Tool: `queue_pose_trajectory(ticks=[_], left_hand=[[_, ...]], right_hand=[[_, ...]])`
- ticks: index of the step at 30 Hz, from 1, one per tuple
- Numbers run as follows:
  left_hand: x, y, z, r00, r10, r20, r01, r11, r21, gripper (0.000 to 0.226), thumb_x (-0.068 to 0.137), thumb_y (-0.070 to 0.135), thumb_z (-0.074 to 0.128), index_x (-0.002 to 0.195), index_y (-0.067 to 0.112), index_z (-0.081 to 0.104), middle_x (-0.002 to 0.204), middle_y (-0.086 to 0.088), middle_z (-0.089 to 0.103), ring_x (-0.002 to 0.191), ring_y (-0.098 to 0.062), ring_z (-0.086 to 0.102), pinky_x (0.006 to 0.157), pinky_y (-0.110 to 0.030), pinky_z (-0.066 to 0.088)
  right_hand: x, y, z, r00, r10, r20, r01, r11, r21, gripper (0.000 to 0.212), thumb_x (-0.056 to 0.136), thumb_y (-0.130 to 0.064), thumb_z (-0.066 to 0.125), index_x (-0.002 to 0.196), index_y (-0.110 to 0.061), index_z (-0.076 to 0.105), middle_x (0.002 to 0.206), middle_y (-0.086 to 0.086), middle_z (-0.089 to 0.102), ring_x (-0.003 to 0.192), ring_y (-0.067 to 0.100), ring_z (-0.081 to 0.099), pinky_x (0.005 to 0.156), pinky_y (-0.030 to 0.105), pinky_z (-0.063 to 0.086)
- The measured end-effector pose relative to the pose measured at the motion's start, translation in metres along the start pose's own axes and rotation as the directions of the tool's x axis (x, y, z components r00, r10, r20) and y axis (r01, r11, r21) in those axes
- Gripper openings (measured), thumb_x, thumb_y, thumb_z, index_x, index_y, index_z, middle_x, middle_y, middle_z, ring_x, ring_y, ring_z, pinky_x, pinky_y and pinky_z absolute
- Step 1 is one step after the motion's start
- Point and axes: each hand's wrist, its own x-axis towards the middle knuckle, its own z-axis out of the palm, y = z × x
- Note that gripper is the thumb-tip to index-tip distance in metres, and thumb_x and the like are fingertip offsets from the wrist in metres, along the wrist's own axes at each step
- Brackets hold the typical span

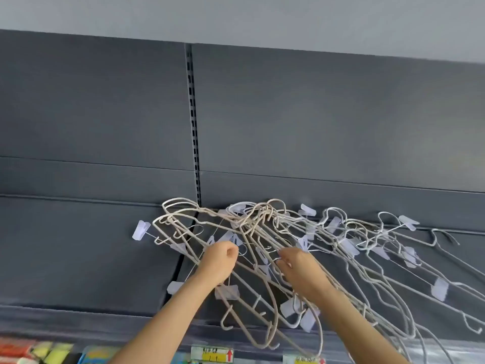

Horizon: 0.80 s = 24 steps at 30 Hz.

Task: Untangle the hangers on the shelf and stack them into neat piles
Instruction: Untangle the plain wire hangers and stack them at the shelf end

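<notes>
Gripping one of the hangers [265,212] in your left hand [220,261], right hand [299,269] curled round others at its three o'clock, tangle sprawled across the shelf [78,258]: slide hooks free gently, don't yank.

cream-white hangers [262,232]; dark grey shelf [78,258]; yellow price tags [212,354]

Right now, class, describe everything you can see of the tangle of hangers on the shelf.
The tangle of hangers is a loose heap of thin, cream-white wire frames, many carrying pale clips. Their hooks knot together near the back panel; the shoulders fan out and spill over the front edge of the dark grey shelf. The left hand grips wires at its middle; the right hand curls round strands beside it.
</notes>
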Motion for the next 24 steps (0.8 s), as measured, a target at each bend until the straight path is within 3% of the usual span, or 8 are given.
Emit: queue_pose_trajectory(ticks=[4, 7, 10, 12, 15, 18, 22, 24], left_hand=[[0.023, 0.012, 0.015, 0.990, -0.109, -0.088, 0.110, 0.994, 0.010, 0.025, 0.093, 0.015, 0.041, 0.068, 0.013, 0.047, 0.065, -0.001, 0.044, 0.067, -0.018, 0.040, 0.065, -0.026, 0.029], [0.038, 0.023, 0.024, 0.970, -0.202, -0.136, 0.208, 0.978, 0.028, 0.033, 0.092, 0.027, 0.049, 0.063, 0.012, 0.047, 0.061, -0.010, 0.048, 0.073, -0.033, 0.051, 0.066, -0.036, 0.036], [0.046, 0.033, 0.027, 0.957, -0.261, -0.128, 0.271, 0.961, 0.060, 0.034, 0.089, 0.025, 0.055, 0.060, 0.014, 0.043, 0.067, -0.016, 0.053, 0.089, -0.035, 0.060, 0.072, -0.036, 0.045], [0.049, 0.037, 0.028, 0.948, -0.304, -0.093, 0.309, 0.950, 0.047, 0.020, 0.089, 0.017, 0.054, 0.071, 0.009, 0.055, 0.080, -0.011, 0.065, 0.088, -0.030, 0.064, 0.073, -0.032, 0.047], [0.047, 0.038, 0.021, 0.934, -0.342, -0.106, 0.323, 0.933, -0.161, 0.010, 0.091, 0.010, 0.046, 0.091, 0.005, 0.056, 0.079, -0.008, 0.068, 0.068, -0.018, 0.066, 0.067, -0.030, 0.055], [0.036, 0.041, -0.006, 0.916, -0.343, -0.209, 0.273, 0.913, -0.304, 0.009, 0.094, 0.011, 0.041, 0.094, 0.008, 0.050, 0.068, -0.003, 0.059, 0.052, -0.011, 0.056, 0.042, -0.020, 0.046], [0.010, 0.039, -0.045, 0.877, -0.371, -0.306, 0.199, 0.860, -0.471, 0.011, 0.096, 0.009, 0.035, 0.098, 0.013, 0.046, 0.067, -0.007, 0.051, 0.040, -0.012, 0.049, 0.036, -0.020, 0.044], [-0.002, 0.035, -0.058, 0.855, -0.380, -0.353, 0.156, 0.837, -0.524, 0.015, 0.097, 0.008, 0.032, 0.101, 0.012, 0.046, 0.065, -0.006, 0.046, 0.033, -0.010, 0.045, 0.034, -0.021, 0.040]], right_hand=[[0.023, 0.013, 0.002, 0.996, -0.046, 0.071, 0.046, 0.999, -0.006, 0.018, 0.093, -0.017, 0.045, 0.091, -0.004, 0.058, 0.100, 0.009, 0.061, 0.084, 0.023, 0.058, 0.071, 0.029, 0.044], [0.036, 0.020, 0.006, 0.990, -0.109, 0.093, 0.111, 0.994, -0.018, 0.018, 0.092, -0.016, 0.045, 0.077, -0.010, 0.052, 0.097, 0.009, 0.060, 0.077, 0.020, 0.051, 0.066, 0.025, 0.038], [0.046, 0.022, 0.009, 0.978, -0.159, 0.135, 0.163, 0.987, -0.014, 0.033, 0.091, -0.014, 0.046, 0.060, -0.021, 0.034, 0.084, 0.007, 0.053, 0.065, 0.015, 0.043, 0.056, 0.022, 0.032], [0.052, 0.020, 0.012, 0.972, -0.156, 0.175, 0.151, 0.988, 0.042, 0.021, 0.091, -0.016, 0.048, 0.070, -0.015, 0.047, 0.083, 0.009, 0.056, 0.061, 0.011, 0.045, 0.055, 0.019, 0.037], [0.058, 0.016, 0.016, 0.961, -0.131, 0.245, 0.109, 0.989, 0.101, 0.009, 0.089, -0.017, 0.051, 0.083, -0.011, 0.053, 0.080, 0.008, 0.062, 0.065, 0.015, 0.049, 0.057, 0.018, 0.040], [0.064, 0.013, 0.015, 0.953, -0.104, 0.284, 0.078, 0.992, 0.101, 0.027, 0.088, -0.010, 0.046, 0.062, -0.016, 0.039, 0.062, -0.004, 0.041, 0.059, 0.015, 0.042, 0.051, 0.019, 0.032], [0.069, 0.002, 0.018, 0.942, -0.029, 0.334, 0.011, 0.998, 0.056, 0.018, 0.086, -0.021, 0.056, 0.073, -0.011, 0.050, 0.077, 0.002, 0.051, 0.076, 0.021, 0.050, 0.070, 0.028, 0.042], [0.069, -0.003, 0.022, 0.951, -0.012, 0.308, 0.002, 0.999, 0.032, 0.015, 0.086, -0.017, 0.053, 0.073, -0.011, 0.047, 0.082, 0.006, 0.055, 0.079, 0.023, 0.053, 0.072, 0.028, 0.044]])
